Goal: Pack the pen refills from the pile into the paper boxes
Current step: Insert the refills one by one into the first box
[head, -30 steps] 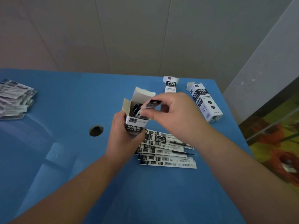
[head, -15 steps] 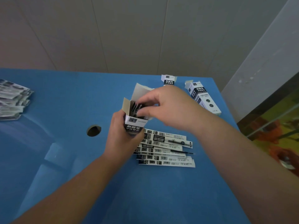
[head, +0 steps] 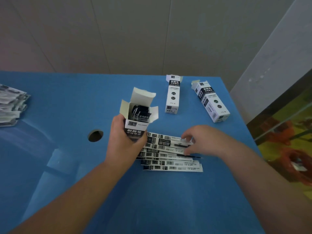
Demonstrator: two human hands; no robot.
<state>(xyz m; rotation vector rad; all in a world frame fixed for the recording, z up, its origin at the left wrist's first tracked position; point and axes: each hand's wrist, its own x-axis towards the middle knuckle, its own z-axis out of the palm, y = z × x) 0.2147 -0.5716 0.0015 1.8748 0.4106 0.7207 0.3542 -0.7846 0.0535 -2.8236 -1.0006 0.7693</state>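
Left hand (head: 125,142) grips the open box (head: 137,119); right hand (head: 200,141) pinches a refill (head: 170,144).

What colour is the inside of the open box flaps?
Plain pale cream, unprinted, on the open box in the left hand; head view.

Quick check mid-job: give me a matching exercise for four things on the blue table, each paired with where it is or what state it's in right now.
Things:
1. open box
2. refill pile
3. round hole
4. two other boxes

States:
a. lying flat toward the table's far edge
b. held upright in the left hand, flaps up
c. left of the left hand
d. under the right hand's fingertips

Pairs: 1-b, 2-d, 3-c, 4-a
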